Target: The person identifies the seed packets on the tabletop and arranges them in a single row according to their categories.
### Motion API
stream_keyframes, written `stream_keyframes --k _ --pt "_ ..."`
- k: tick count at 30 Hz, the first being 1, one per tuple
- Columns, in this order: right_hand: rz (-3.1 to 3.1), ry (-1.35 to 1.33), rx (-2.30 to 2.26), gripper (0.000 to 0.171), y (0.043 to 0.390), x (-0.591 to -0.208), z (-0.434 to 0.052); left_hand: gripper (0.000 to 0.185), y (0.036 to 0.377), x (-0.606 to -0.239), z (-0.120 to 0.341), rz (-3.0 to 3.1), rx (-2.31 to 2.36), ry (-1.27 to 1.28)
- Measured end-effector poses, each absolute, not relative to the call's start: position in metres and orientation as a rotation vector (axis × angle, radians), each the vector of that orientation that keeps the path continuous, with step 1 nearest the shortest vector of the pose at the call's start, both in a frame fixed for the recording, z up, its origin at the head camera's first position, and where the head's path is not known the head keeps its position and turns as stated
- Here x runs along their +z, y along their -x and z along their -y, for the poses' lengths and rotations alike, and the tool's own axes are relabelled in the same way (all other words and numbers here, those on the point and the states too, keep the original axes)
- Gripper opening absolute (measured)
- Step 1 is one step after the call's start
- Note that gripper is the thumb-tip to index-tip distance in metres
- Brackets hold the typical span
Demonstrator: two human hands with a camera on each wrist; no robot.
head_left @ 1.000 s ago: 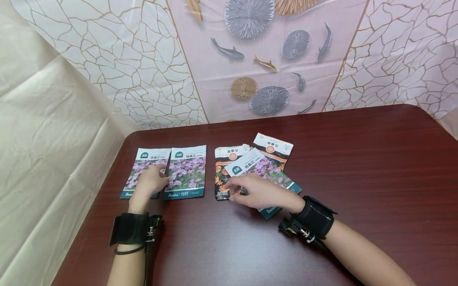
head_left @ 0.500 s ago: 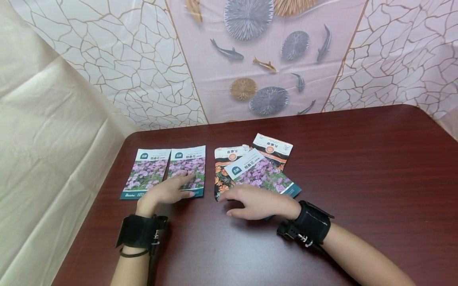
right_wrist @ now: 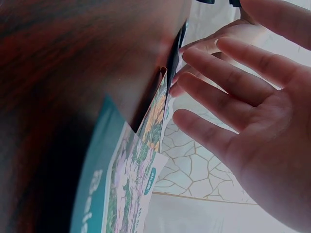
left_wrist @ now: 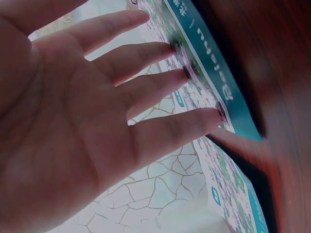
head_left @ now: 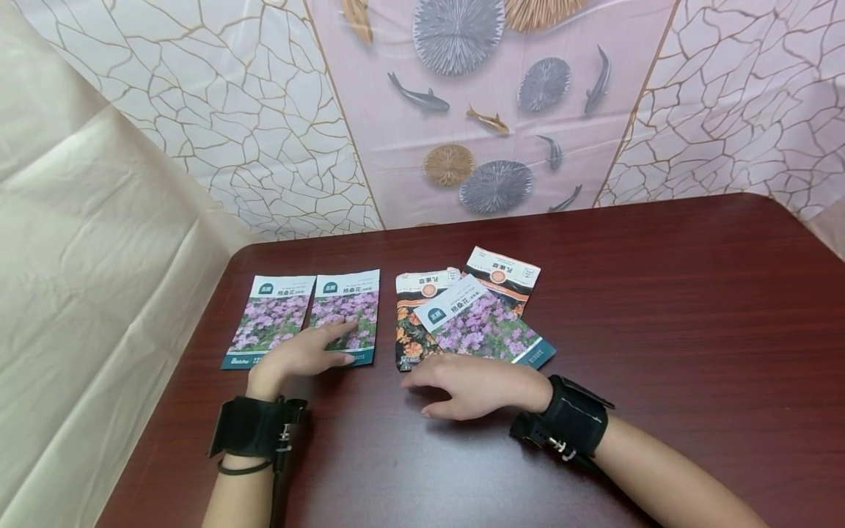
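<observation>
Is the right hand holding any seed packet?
No, the right hand hovers open over the table, its fingers straight, just in front of the purple packet.

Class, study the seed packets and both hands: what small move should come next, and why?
Probably the right hand, open and just short of the pile, should lift the tilted purple-flower packet off the orange packets. Two matching purple packets lie side by side under the left hand's straight fingers; this one alone lies crosswise.

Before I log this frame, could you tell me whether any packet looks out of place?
Yes: one purple-flower packet lies askew on top of the two orange-flower packets, while the other two purple-flower packets lie straight, side by side.
</observation>
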State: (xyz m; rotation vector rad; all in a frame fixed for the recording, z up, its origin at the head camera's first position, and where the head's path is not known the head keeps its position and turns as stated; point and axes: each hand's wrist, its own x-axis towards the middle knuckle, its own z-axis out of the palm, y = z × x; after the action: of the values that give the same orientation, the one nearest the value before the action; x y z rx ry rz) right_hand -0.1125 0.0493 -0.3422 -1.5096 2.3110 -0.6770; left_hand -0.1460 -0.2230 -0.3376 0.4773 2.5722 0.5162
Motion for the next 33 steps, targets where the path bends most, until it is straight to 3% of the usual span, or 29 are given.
stream_keyframes --k 33 --pt "-2.286 1.484 -0.739 0.038 0.1148 -0.3358 -0.0541 0.054 0.1455 -0.3355 0.2202 -2.682 0.529 -0.528"
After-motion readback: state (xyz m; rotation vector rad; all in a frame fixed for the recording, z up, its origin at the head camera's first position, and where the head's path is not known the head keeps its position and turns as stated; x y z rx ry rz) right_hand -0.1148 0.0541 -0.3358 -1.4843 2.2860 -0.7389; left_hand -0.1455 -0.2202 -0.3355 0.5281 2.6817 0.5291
